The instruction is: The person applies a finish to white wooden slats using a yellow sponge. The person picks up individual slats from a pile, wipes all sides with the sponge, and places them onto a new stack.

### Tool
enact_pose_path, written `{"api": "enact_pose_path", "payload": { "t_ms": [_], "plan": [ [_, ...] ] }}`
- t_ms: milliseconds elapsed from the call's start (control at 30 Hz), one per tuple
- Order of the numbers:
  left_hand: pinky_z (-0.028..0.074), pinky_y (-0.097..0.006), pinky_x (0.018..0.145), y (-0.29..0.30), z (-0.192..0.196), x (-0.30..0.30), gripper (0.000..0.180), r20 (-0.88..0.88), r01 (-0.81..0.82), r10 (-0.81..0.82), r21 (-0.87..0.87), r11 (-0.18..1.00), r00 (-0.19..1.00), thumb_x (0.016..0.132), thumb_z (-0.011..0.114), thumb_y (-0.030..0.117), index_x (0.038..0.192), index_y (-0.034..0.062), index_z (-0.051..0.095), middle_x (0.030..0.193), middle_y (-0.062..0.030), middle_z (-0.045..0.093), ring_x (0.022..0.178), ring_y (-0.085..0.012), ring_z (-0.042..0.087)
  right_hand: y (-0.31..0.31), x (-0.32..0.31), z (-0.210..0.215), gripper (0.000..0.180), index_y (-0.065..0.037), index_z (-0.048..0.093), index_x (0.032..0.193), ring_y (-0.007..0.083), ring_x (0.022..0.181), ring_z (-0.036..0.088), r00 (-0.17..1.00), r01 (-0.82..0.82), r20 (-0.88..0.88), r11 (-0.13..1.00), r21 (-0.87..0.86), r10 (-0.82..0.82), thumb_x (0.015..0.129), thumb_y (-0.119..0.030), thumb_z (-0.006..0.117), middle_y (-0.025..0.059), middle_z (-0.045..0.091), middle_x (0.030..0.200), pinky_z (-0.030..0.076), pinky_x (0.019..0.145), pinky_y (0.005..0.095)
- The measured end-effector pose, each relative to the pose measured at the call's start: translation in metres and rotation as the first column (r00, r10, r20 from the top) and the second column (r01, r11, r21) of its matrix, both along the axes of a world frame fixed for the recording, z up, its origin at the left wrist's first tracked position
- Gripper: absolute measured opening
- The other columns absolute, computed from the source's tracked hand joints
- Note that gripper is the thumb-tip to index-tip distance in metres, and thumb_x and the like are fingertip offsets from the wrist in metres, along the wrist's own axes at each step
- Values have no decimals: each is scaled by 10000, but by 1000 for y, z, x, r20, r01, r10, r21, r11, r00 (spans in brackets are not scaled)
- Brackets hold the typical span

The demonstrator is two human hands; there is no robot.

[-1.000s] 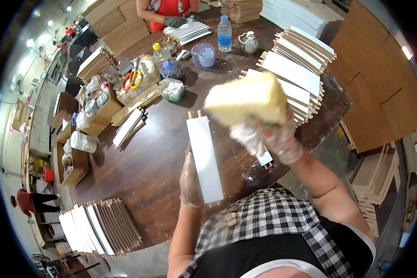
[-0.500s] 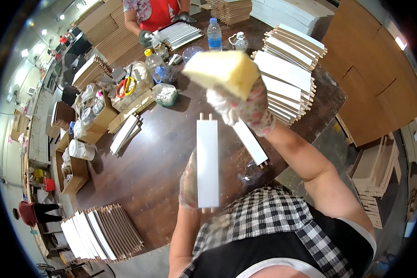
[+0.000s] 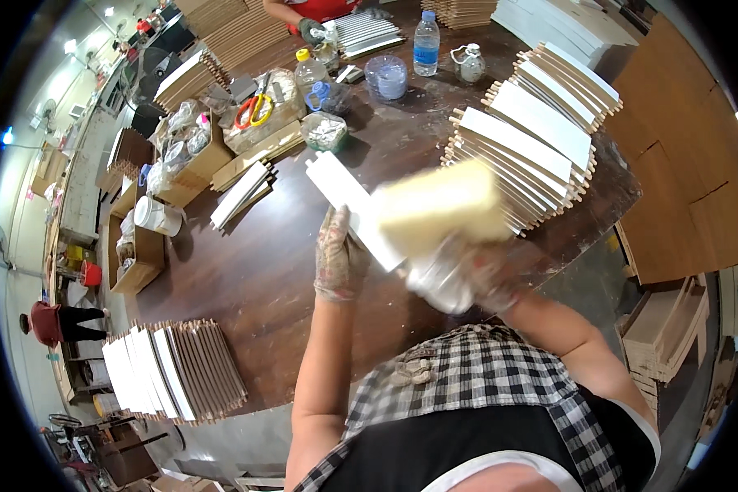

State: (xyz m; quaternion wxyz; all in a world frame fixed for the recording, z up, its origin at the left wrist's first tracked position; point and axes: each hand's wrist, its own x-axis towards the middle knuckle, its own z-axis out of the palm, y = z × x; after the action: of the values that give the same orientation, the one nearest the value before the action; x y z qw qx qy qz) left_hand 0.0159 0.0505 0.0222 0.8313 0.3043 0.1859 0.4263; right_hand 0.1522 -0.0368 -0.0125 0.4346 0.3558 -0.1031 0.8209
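1) Our left hand (image 3: 340,258), in a patterned fabric glove, grips the long, flat white panel (image 3: 351,195) by its left edge, over the dark brown table (image 3: 254,320)
2) Our right hand (image 3: 488,275), gloved and blurred, grips a pale yellow, foam-like block (image 3: 439,205) overlapping the panel's near end; we cannot tell whether they touch
3) White panels with wooden pegs (image 3: 541,115) lie stacked far right

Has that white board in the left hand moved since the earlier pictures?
Yes. The far end of the white board has shifted forward, closer to the greenish plastic tub, and the board now slants up to the left.
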Motion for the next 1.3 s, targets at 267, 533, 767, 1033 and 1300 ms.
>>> {"api": "enact_pose_path", "payload": {
  "t_ms": [267, 533, 767, 1033, 1300],
  "plan": [
    [486, -316, 875, 5, -32, -29, 191, -332, -2, 302, 671, 742, 894, 826, 534, -44, 995, -13, 616, 1159, -130, 542, 985, -210, 574, -45, 76, -13, 331, 65, 400, 1209, 179, 1000, 550, -133, 976, 912, 109, 189, -389, 902, -20, 491, 156, 510, 1151, 487, 885, 278],
    [378, -399, 954, -11, 1, -44, 429, -316, 98, 35, 397, 913, 948, 945, 409, 329, 1223, 10, 482, 940, -100, 618, 985, -241, 566, -40, 71, 10, 418, 77, 358, 1241, 254, 1012, 562, 769, 637, 333, 703, -316, -546, 975, -245, 362, 205, 486, 1172, 504, 896, 364],
    [411, -344, 962, -17, 0, -38, 975, -392, -187, 519, 632, 752, 760, 722, 686, -26, 1454, 127, 60, 1300, -190, 343, 1139, -240, 447, -40, 36, 50, 547, 6, 468, 1171, 205, 945, 622, -378, 722, 721, 303, 622, -580, 759, -256, 714, 139, 587, 1072, 559, 781, 302],
    [450, -296, 845, -14, 11, -28, 491, -509, -181, 319, 302, 936, 800, 808, 626, 161, 1236, -42, 495, 1072, -113, 603, 947, -184, 572, -48, 21, 50, 579, -67, 530, 1187, 228, 978, 616, -336, 443, 632, 475, 760, -699, 682, -189, 785, 136, 594, 1108, 522, 835, 316],
    [448, -300, 885, -14, 16, -25, 493, -465, -186, 329, 327, 926, 822, 812, 615, 117, 1257, -40, 472, 1108, -131, 592, 996, -197, 566, -30, 17, 54, 536, -90, 561, 1163, 240, 935, 640, -375, 491, 441, 229, 841, -816, 681, -191, 773, 113, 630, 1069, 539, 811, 332]
  ]
}}
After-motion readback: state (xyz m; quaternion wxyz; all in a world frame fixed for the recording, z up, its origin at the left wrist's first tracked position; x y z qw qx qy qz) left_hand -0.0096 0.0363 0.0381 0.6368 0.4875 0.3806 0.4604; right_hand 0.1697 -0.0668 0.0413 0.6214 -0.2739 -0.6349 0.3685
